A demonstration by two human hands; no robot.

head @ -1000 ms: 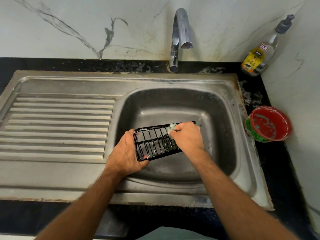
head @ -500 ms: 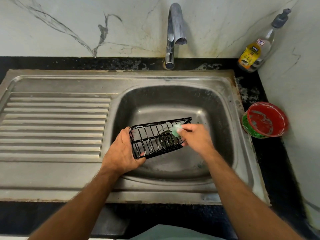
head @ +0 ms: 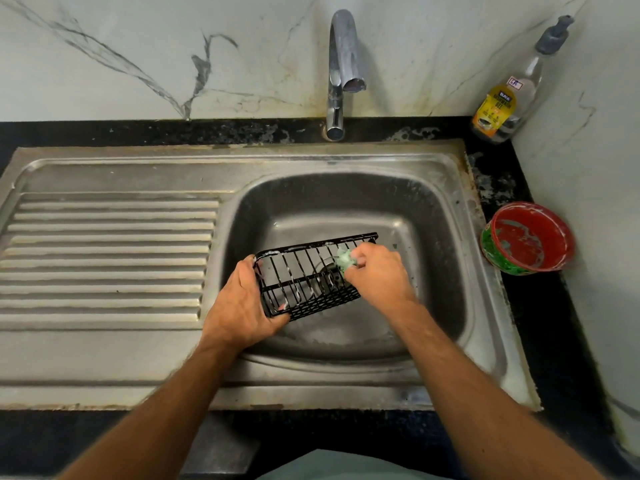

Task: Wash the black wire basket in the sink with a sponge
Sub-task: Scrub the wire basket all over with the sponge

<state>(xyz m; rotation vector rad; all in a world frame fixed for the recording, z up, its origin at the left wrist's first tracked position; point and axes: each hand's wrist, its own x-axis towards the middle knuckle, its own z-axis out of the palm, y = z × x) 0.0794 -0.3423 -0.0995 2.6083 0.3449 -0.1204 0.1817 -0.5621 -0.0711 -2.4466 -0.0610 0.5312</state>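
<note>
A black wire basket (head: 304,277) hangs tilted above the steel sink bowl (head: 433,216), with streaks of foam on its wires. My left hand (head: 242,303) grips its left end, fingers curled under the lower edge. My right hand (head: 379,273) holds a small pale green sponge (head: 345,258) and presses it against the wires near the basket's upper right corner. Most of the sponge is hidden by my fingers.
A chrome tap (head: 341,71) stands behind the bowl with no water running. The ribbed draining board (head: 104,258) lies to the left. On the black counter at right sit a soapy red and green tub (head: 528,239) and a dish soap bottle (head: 509,95).
The basket has turned so more of its wire side faces up. My right hand with the sponge has shifted right along the wires toward the upper right corner. My left hand keeps its grip.
</note>
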